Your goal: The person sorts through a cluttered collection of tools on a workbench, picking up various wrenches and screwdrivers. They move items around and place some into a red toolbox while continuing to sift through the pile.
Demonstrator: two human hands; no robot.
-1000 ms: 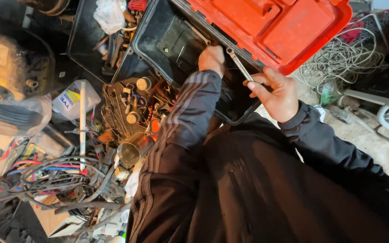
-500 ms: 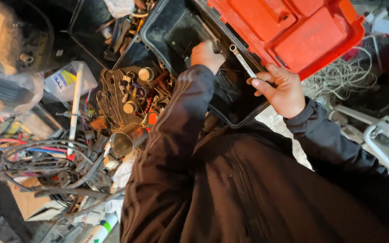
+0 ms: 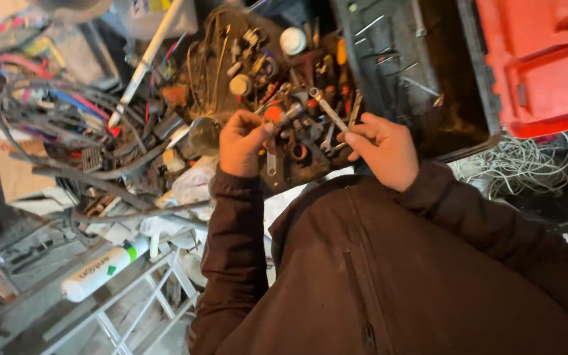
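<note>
Silver wrench (image 3: 329, 110) sits pinched in the right hand (image 3: 381, 148), its long body slanting up and away toward the left hand (image 3: 243, 141), which is close beside it and curled shut around a small metal socket piece (image 3: 288, 116).

The slim metal open-ended wrench (image 3: 329, 110) lies pinched in the fingers (image 3: 356, 139) of the right hand (image 3: 381, 150), its head slanting up and left beyond them. Just left of those fingers, the left hand (image 3: 243, 143) closes around a short metal socket tool (image 3: 286, 116). Beyond both sets of fingers sits the cluttered tray of loose metal tools (image 3: 277, 66); right of it stands the open black plastic case (image 3: 428, 79), with its red plastic lid (image 3: 547, 62) farther right. Far left of the fingers lies a tangle of cables (image 3: 54, 125); below them, near the left elbow, a white cylindrical cartridge (image 3: 103, 268).
</note>
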